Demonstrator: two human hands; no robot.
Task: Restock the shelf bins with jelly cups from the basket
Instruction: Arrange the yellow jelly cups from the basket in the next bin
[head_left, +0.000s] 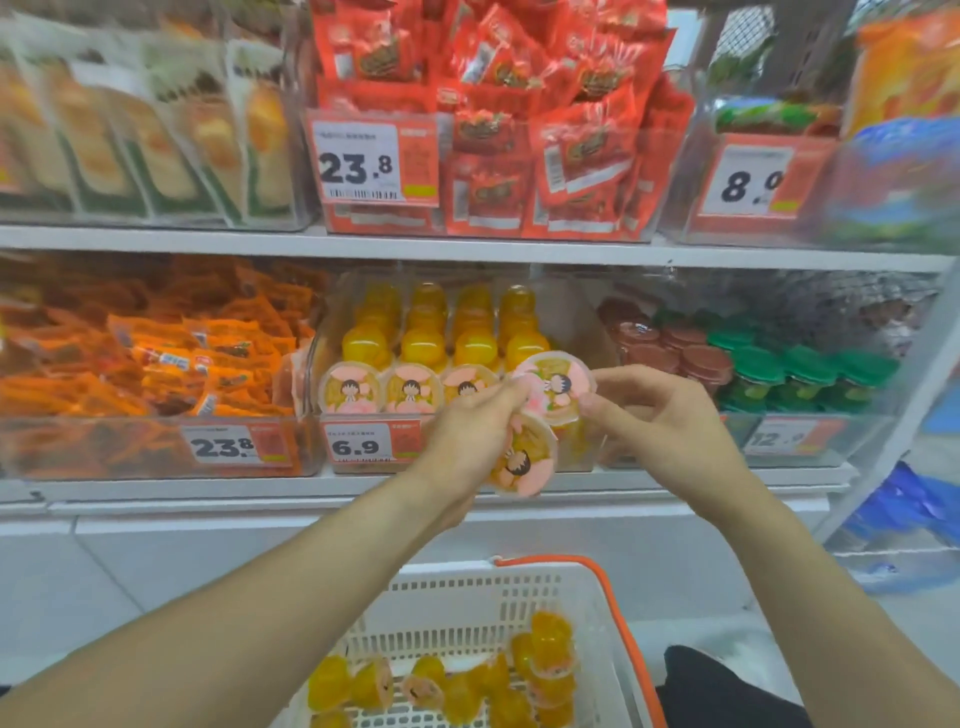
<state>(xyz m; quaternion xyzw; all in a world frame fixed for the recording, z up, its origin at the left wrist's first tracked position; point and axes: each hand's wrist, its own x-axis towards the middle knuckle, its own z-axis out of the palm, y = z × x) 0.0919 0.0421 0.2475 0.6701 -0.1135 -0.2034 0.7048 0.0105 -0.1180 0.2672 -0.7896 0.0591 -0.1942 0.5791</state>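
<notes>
Right, here is what lies before you
Shelf: the white shelf (467, 252) runs across the far side, with clear bins in two rows, one above the other
Basket: the white basket (467, 597) with an orange handle sits near you at the bottom, and loose jelly cups (467, 686) lie on its floor, yellow bodies and pink lids tumbled at all angles
Middle bin: the clear bin (571, 452) marked 6.9 stands in the lower row, straight ahead of your hands; inside, yellow cups stand in rows toward the far side and three lids face you along the near front
Left bin: orange packets (156, 358) fill the bin to the left, marked 23.8
Right bin: dark red and green lidded cups (753, 364) fill the bin to the right
Left hand: your left hand (467, 431) is curled round a jelly cup (522, 460), lid turned toward you, just in front of the middle bin
Right hand: your right hand (660, 410) pinches the rim of a second cup (553, 387) with thumb and fingertips, held at the bin's front right corner, touching the cup in your left hand
</notes>
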